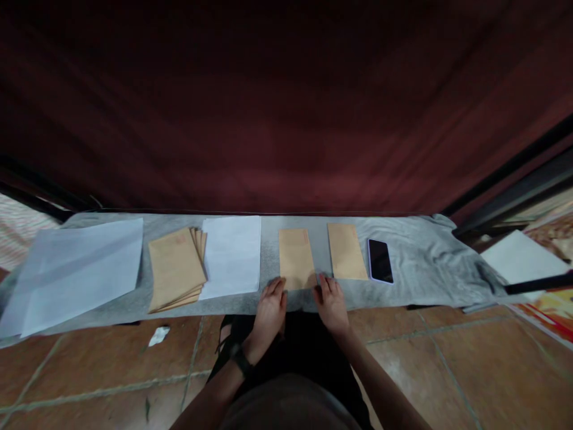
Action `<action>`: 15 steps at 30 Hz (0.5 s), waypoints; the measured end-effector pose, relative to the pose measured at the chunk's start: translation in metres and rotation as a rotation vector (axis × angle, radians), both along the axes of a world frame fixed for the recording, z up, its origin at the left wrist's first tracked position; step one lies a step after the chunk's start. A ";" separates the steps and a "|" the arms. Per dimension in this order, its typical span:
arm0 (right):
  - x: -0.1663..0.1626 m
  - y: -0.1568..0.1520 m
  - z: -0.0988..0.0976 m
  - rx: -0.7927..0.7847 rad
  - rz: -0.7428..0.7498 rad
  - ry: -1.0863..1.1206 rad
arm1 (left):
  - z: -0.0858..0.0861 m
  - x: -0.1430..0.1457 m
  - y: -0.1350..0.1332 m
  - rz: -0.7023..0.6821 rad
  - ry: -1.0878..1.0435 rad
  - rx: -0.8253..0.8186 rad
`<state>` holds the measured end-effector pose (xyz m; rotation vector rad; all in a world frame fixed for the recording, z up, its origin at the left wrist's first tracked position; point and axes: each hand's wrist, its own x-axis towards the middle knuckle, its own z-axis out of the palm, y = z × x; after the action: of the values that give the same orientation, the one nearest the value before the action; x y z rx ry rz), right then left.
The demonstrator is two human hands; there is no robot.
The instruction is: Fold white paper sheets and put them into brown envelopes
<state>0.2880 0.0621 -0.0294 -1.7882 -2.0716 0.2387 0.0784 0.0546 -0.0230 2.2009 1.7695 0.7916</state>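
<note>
The middle envelope (296,257) lies on the cloth-covered surface (416,257), just ahead of both hands, long axis pointing away; left hand (270,304) and right hand (332,304) are equally near its close corners, whether either grip pinches, I cannot tell.

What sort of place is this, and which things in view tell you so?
Possibly a room in a home, with a makeshift worktop: brown envelopes and white paper are laid out on a narrow surface covered in grey cloth, above a tiled floor.

Head view, forward and down.
</note>
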 end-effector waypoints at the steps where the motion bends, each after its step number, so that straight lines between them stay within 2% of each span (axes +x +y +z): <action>1: -0.006 0.004 0.001 -0.034 -0.062 -0.007 | 0.000 0.003 0.006 0.043 -0.042 -0.011; 4: -0.019 0.015 0.003 -0.128 -0.163 0.082 | -0.001 0.011 0.021 0.126 -0.169 -0.028; 9: -0.024 0.020 -0.003 -0.050 -0.246 0.424 | -0.010 0.012 0.024 0.227 -0.372 -0.068; 12: -0.024 0.021 -0.008 -0.019 -0.269 0.731 | -0.014 0.016 0.023 0.229 -0.512 -0.103; 15: -0.018 0.027 -0.004 -0.017 -0.288 0.924 | -0.014 0.025 0.025 0.209 -0.639 -0.121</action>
<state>0.2696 0.0892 -0.0336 -1.5202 -1.1531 0.8142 0.1032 0.0798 -0.0370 1.4617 1.6574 1.2245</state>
